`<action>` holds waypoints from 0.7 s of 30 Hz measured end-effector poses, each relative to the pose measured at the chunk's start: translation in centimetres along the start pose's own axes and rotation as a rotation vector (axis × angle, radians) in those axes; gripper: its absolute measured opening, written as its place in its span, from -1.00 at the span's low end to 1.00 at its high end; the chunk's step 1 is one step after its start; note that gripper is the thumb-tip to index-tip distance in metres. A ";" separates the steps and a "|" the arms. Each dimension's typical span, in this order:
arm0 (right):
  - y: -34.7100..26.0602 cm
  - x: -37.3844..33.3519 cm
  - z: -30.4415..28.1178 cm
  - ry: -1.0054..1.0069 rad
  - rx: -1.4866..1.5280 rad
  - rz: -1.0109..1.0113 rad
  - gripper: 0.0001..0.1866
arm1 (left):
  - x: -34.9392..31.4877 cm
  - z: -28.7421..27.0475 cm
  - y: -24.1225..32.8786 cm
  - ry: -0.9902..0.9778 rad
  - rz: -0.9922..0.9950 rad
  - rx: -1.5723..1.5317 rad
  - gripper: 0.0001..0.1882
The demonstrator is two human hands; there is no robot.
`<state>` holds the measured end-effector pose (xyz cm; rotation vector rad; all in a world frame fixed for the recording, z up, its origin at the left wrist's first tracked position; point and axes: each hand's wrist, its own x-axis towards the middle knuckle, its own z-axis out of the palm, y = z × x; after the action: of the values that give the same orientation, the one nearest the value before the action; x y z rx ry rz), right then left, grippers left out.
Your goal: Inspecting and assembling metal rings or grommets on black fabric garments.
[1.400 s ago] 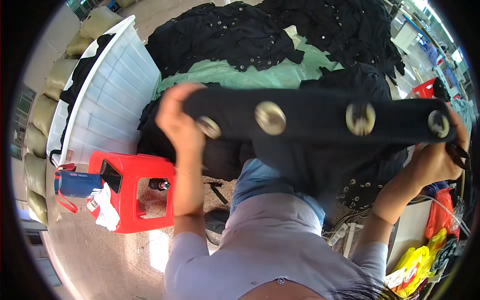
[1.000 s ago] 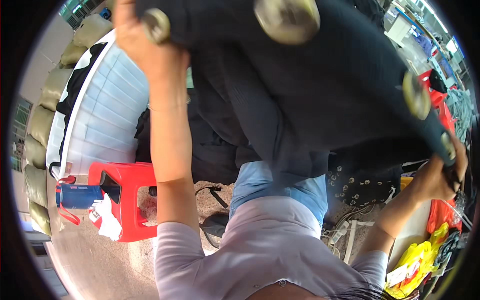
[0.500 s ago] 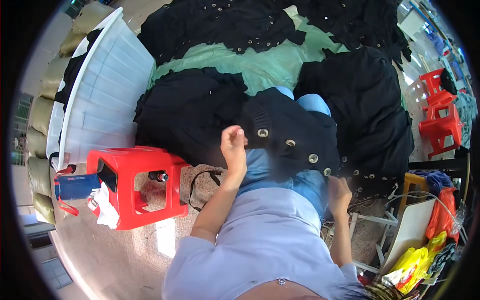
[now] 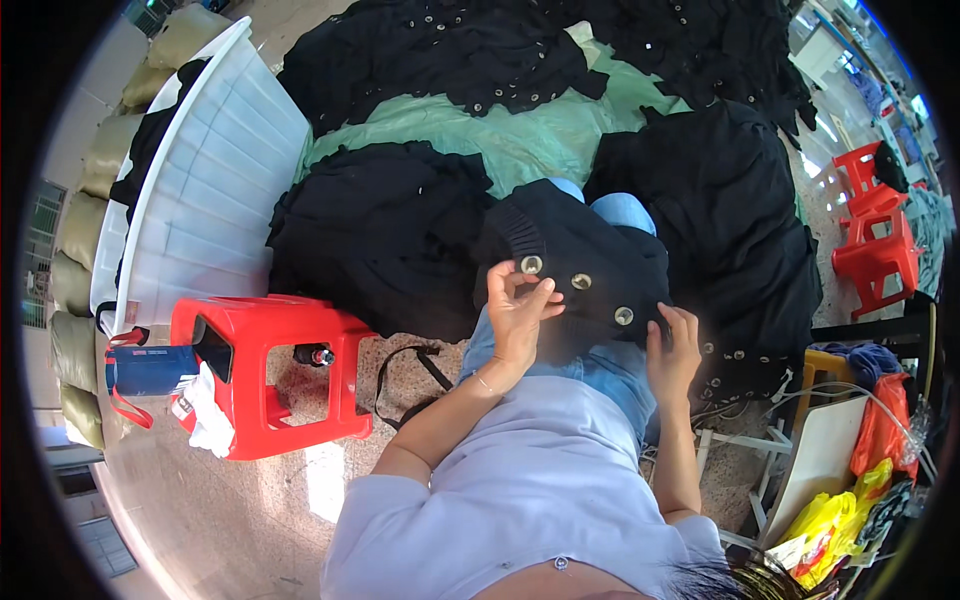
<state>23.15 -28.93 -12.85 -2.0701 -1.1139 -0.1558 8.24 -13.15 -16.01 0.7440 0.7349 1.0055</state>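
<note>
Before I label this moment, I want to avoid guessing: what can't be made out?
- Head view, left hand: whether its fingertips pinch the black garment; its own fingers overlap there.
- Head view, right hand: whether it touches the garment's edge; too small to tell.
- Head view, white tub: its depths; the near wall hides them.
- Head view, far dark pile: its end; the top edge cuts it off.

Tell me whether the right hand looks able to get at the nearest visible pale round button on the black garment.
Probably yes: the right hand is close beside that button, with only garment fabric seen between them. The left hand is farther off, leaving it uncovered.
</note>
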 end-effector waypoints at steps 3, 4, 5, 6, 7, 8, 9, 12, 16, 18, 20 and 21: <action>-0.5 0.6 0.8 0.024 0.016 -0.012 -0.66 | -0.1 0.3 -0.1 0.020 -0.052 -0.023 -0.54; -0.8 0.7 0.9 -0.021 0.082 0.104 -0.66 | 0.1 0.2 -0.2 0.017 -0.074 -0.030 -0.61; -1.3 0.8 1.0 -0.066 0.149 0.219 -0.66 | 0.4 0.2 -0.2 0.015 -0.095 -0.038 -0.69; -1.7 1.1 1.1 -0.042 0.171 0.163 -0.70 | 0.6 0.2 -0.2 -0.008 -0.102 -0.002 -0.86; -1.6 1.2 1.3 -0.041 0.170 0.159 -0.70 | 0.8 0.0 -0.2 -0.009 -0.100 -0.004 -0.86; -1.3 1.2 1.6 -0.023 0.172 0.085 -0.72 | 1.0 -0.2 -0.2 -0.013 -0.112 -0.014 -0.85; -1.4 1.5 1.8 -0.001 0.173 0.010 -0.75 | 1.2 0.0 0.2 -0.021 -0.123 -0.023 -0.82; -2.9 1.7 0.6 -0.056 0.262 0.142 -0.78 | 0.9 0.2 2.9 -0.095 0.099 -0.071 -0.85; -3.3 2.3 -1.3 -0.040 0.314 -0.023 -0.70 | -1.4 0.9 12.4 -0.387 0.231 -0.157 -0.83; -4.4 3.0 -2.6 -0.156 0.426 0.017 -0.68 | -1.2 0.1 14.2 -0.383 0.147 -0.054 -0.78; -5.1 3.6 -2.0 -0.210 0.451 -0.022 -0.64 | -0.4 -0.5 14.0 -0.377 0.057 0.206 -0.83; -5.7 3.8 -1.8 -0.236 0.428 -0.009 -0.63 | -0.4 -0.3 13.4 -0.373 0.006 0.292 -0.86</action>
<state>21.62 -25.74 -6.68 -1.7268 -1.1765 0.3065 1.66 -8.81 -5.13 1.1515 0.5572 0.7415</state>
